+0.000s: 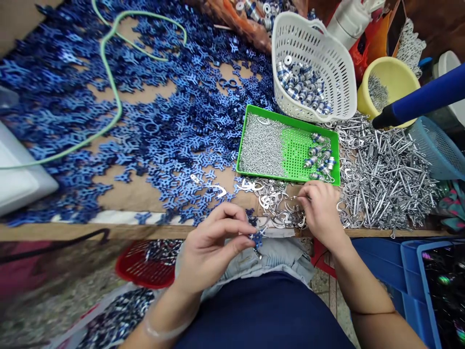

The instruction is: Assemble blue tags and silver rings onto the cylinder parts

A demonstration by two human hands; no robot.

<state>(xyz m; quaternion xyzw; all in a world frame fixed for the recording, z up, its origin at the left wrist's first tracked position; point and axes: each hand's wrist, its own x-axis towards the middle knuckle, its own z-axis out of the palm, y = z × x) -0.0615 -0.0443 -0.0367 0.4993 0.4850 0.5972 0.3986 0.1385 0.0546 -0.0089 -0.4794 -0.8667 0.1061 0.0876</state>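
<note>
**Left hand (214, 247) pinches a blue piece (257, 238), right hand (323, 211) apart from it**

At the lower centre of the frame, just over the near table edge, the left thumb and fingers are clamped on the small blue piece, with silver metal showing beside it. Right of centre, the right hand has thumb and forefinger drawn close together by loose silver curved parts (271, 199); whether they grip anything cannot be told.

Just beyond lies a green tray (300, 150), small silver bits at its left, blue-banded cylinders at its right. Silver rods (392, 179) heap at the right. Farther, a white basket (337, 63) stands upper right, holding more cylinders, beside a yellow bowl (403, 70). Many blue branched pieces (203, 126) spread across the upper left, under a pale green cord (118, 104).
</note>
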